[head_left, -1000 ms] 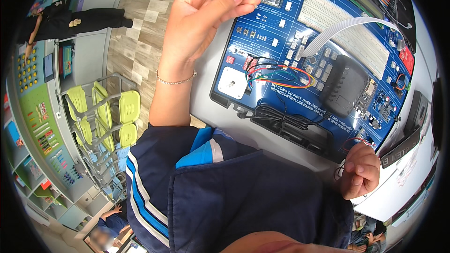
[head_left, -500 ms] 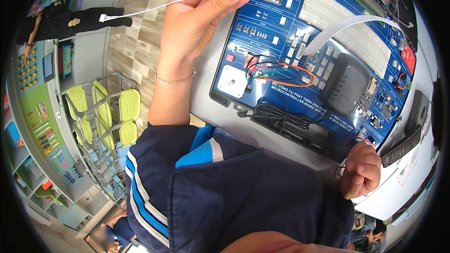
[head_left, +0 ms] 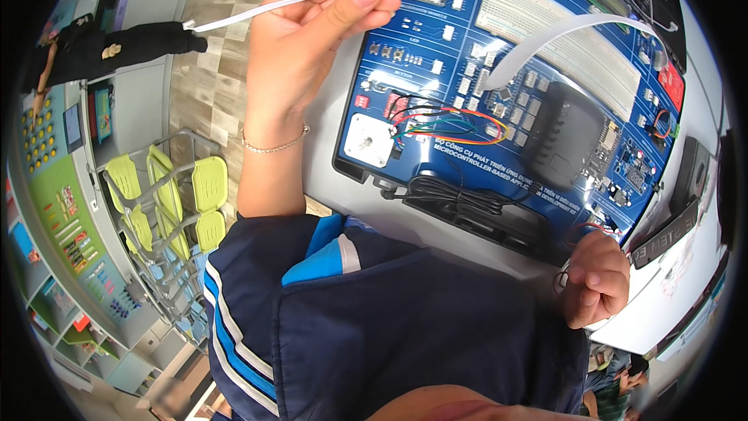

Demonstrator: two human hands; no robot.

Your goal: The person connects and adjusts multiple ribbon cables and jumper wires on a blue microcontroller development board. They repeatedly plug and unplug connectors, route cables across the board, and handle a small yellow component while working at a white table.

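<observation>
My left hand (head_left: 312, 39) pinches one end of a thin white cable (head_left: 265, 9) between thumb and fingertips. The cable's other end, with a small white connector (head_left: 189, 25), sticks out to the left over the floor. That hand is at the upper left edge of a blue electronics training board (head_left: 467, 157), beside its small modules. My right hand (head_left: 598, 281) is closed near the board's lower right corner, close to thin red and dark wires (head_left: 596, 228). Whatever its curled fingers hold, if anything, is hidden.
On the board are a white breadboard (head_left: 557, 47), a grey ribbon cable (head_left: 545, 35), coloured jumper wires (head_left: 467, 121), a stepper motor (head_left: 368, 141) and a black box (head_left: 562, 136). A coiled black cable (head_left: 460, 195) lies at its near edge. Yellow-green chairs (head_left: 167, 195) stand left.
The whole view has shifted, so the board and both hands appear slightly further left. The cable's free end has swung a little toward my left hand. Both hands keep their grip.
</observation>
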